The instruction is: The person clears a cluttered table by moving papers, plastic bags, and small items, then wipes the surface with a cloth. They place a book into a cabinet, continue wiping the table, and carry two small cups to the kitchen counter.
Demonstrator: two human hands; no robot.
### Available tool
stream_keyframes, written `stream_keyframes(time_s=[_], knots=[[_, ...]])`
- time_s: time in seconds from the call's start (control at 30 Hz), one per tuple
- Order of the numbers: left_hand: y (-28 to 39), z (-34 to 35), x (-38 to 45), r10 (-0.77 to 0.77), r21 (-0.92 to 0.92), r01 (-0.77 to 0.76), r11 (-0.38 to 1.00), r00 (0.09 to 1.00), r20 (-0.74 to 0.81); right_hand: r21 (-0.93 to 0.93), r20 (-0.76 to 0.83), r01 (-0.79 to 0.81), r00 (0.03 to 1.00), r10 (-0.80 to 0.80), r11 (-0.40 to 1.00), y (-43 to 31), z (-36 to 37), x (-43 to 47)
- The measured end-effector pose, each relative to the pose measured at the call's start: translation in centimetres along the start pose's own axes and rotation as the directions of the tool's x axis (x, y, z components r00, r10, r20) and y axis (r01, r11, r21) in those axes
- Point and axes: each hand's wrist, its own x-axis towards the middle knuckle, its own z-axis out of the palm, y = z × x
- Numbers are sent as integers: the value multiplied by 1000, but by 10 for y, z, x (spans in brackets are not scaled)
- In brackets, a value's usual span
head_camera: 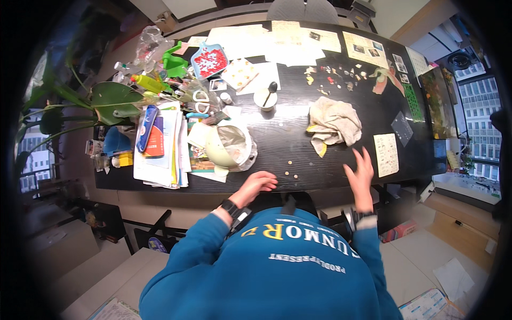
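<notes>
My left hand (257, 187) hovers at the table's front edge with slightly curled fingers and holds nothing. Just beyond it stands a pale green desktop bin (220, 150) with a plastic liner. Over the right part of the front edge, my right hand (361, 172) is spread and empty. A crumpled grey-beige cloth (336, 120) with yellow edging lies just beyond that hand, apart from it. Between the hands, several small round pieces (290, 173) lie on the black table (280, 140). A white cup (265, 100) with a dark spoon stands farther back.
At the left are stacked papers (160, 172) with a blue case (147, 128), white-handled scissors (201, 102) and a large-leaved plant (116, 102). Farther back are a blue tray (196, 60) of red bits, loose papers (244, 40) and scattered small pieces (332, 78). A sticker sheet (386, 155) lies right.
</notes>
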Motion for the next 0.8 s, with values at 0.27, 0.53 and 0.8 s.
stream_keyframes(time_s=[0.27,0.53,0.8], knots=[[-40,8,-52,140,-137,-211,968,905,-401,-147,317,220,934,-165,964,11,67,131],[-62,105,-11,69,-134,-143,981,891,-448,438,204,25,971,-127,899,26,96,94],[-34,159,53,61,20,-58,998,932,-358,469,-335,-40,916,220,882,310,-106,76]])
